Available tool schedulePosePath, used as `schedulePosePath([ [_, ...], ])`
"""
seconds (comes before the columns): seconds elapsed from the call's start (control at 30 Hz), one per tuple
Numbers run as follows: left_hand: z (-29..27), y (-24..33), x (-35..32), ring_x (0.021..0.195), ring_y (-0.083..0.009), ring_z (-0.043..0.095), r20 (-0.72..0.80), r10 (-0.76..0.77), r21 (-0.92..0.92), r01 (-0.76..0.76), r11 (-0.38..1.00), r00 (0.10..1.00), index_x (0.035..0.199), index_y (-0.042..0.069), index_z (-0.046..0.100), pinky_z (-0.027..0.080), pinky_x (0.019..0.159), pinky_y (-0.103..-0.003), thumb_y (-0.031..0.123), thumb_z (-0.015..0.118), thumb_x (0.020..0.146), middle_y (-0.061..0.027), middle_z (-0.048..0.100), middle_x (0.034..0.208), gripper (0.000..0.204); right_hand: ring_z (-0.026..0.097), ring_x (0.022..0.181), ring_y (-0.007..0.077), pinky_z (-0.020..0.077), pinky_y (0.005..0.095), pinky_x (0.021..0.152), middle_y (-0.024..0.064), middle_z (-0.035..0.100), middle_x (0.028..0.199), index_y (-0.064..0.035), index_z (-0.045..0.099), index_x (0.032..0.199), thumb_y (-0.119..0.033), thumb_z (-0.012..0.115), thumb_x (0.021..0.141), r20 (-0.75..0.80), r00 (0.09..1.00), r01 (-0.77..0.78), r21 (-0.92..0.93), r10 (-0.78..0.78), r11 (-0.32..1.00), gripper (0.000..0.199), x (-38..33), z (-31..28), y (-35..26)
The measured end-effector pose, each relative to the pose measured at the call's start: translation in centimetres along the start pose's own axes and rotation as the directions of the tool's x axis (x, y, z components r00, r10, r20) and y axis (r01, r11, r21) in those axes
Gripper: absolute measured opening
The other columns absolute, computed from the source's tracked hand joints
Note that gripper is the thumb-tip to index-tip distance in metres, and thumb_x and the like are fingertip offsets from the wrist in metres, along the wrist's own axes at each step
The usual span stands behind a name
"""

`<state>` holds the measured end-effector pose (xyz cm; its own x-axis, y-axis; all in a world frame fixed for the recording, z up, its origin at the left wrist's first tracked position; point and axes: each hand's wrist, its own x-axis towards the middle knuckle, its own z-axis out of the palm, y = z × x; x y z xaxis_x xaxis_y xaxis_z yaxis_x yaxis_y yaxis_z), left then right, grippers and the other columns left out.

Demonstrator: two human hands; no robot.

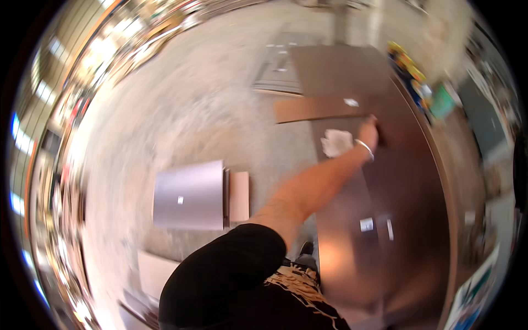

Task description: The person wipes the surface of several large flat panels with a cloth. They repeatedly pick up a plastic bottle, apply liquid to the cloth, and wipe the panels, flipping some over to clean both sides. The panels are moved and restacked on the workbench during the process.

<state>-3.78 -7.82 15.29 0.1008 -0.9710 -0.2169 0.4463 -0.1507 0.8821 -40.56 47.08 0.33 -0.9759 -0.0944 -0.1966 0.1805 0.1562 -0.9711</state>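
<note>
I see a stack of grey flat panels lying on the pale concrete floor — a thin beige board just beside it. Farther off, blurred yellow-and-green clutter lines the right edge — too smeared to identify.

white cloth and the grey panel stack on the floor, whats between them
In the head view, only bare speckled floor lies between the white cloth and the grey panel stack.

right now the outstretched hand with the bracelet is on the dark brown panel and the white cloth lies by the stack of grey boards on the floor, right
Not quite. The head view shows the white cloth lying on the dark brown panel just beside the outstretched hand, not by the stack of grey boards. The rest holds.
</note>
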Motion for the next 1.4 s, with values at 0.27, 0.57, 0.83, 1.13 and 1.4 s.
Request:
schedulePosePath([
  [0.27, -20.8, 4.2, -10.2, 0.075, -0.0190, 0.062, -0.494, 0.181, -0.081, -0.252, 0.964, 0.851, 0.086, 0.004, 0.068, 0.050, 0.068, -0.039, 0.028, 0.053, 0.103, -0.0108, 0.067, 0.081, 0.033, 0.056, 0.132, 0.0331, 0.0395, 0.0471, 0.119, 0.0192, 0.060, 0.142, 0.0036, 0.053, 0.146, -0.025, 0.058, 0.099, 0.358, 0.932, 0.140, -0.215, -0.055, 0.966, 0.056, -3.1, 17.7, -3.5],
  [0.57, -55.5, 17.5, -26.7, 0.081, -0.0242, 0.062, -0.964, 0.023, -0.082, -0.377, 0.922, 0.265, 0.095, -0.011, 0.068, 0.050, 0.079, -0.040, 0.036, 0.052, 0.103, -0.0164, 0.069, 0.088, 0.051, 0.058, 0.128, 0.0344, 0.0425, 0.0501, 0.116, 0.0189, 0.061, 0.138, -0.0001, 0.054, 0.146, -0.029, 0.066, 0.096, 0.642, 0.753, 0.342, -0.195, -0.144, 0.919, 0.059, -14.4, 27.9, -5.1],
  [0.83, -90.4, 17.2, -34.3, 0.094, -0.0405, 0.064, -0.928, 0.356, 0.355, -0.033, 0.934, 0.106, 0.100, -0.006, 0.067, 0.048, 0.090, -0.045, 0.030, 0.051, 0.103, -0.0257, 0.069, 0.096, 0.040, 0.059, 0.125, 0.0355, 0.0452, 0.0528, 0.114, 0.0186, 0.062, 0.135, -0.0034, 0.055, 0.145, -0.032, 0.074, 0.093, 0.925, -0.164, 0.679, 0.359, -0.344, 0.641, 0.063, -21.5, 35.0, -1.5],
  [1.13, -126.1, 10.0, -38.0, 0.117, -0.0370, 0.068, -0.987, 0.124, 0.153, 0.782, 0.604, 0.097, 0.125, 0.012, 0.070, 0.035, 0.111, -0.053, 0.045, 0.059, 0.095, -0.0151, 0.076, 0.119, 0.046, 0.048, 0.140, 0.0305, 0.0336, 0.0434, 0.119, 0.0099, 0.050, 0.157, -0.0056, 0.047, 0.156, -0.051, 0.037, 0.107, 0.729, 0.345, 0.124, -0.660, 0.591, 0.741, 0.067, -69.0, 37.9, 22.5],
  [1.4, -146.1, 8.1, -37.9, 0.119, -0.0439, 0.066, -0.941, 0.222, 0.335, 0.783, 0.524, 0.254, 0.128, 0.001, 0.070, 0.051, 0.103, -0.046, 0.040, 0.066, 0.094, -0.0269, 0.071, 0.124, 0.051, 0.047, 0.139, 0.0271, 0.0317, 0.0408, 0.120, 0.0086, 0.050, 0.155, -0.0043, 0.047, 0.155, -0.048, 0.041, 0.109, 0.656, 0.350, 0.029, -0.722, 0.669, 0.692, 0.064, -81.2, 36.4, 42.9],
])
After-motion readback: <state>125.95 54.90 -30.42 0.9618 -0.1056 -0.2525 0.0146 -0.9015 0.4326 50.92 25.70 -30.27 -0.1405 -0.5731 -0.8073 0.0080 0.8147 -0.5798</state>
